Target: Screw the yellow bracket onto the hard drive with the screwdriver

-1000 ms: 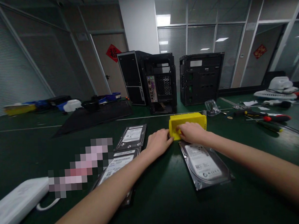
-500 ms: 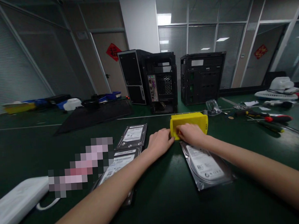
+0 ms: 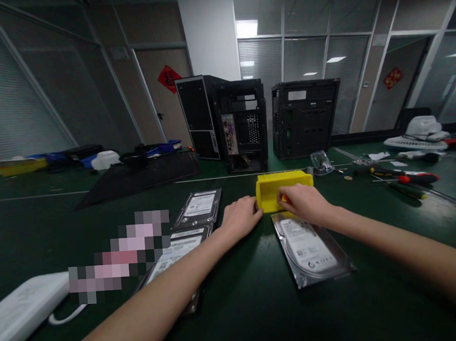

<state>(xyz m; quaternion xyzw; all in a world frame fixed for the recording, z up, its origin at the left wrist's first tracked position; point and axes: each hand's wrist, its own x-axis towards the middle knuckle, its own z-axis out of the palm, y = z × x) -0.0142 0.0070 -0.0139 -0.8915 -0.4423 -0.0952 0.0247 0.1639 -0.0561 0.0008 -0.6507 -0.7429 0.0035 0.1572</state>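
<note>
A small yellow plastic bin (image 3: 268,192) lies tipped with its opening toward me. My left hand (image 3: 241,214) is curled at its left edge, the fingertips gripping the rim. At the opening, my right hand (image 3: 305,201) is closed in a pinch; a speck of orange-red shows by the fingers, too small to name. Below that hand lies a hard drive (image 3: 306,248) in a clear bag, label up. Two more hard drives, a far one (image 3: 199,205) and a near one (image 3: 184,242), lie left of my left hand, the near one partly behind my forearm.
Black computer cases (image 3: 244,126) stand behind the bin, another case (image 3: 306,119) to their right. Screwdrivers (image 3: 417,178) and a clear plastic piece (image 3: 321,163) lie at right. A white device (image 3: 27,306) with a cable sits at left, near a black mat (image 3: 143,178).
My right hand has drawn back slightly to the right, from inside the bin to its opening, fingers still pinched. My left hand stays at the bin's edge. The view has shifted slightly.
</note>
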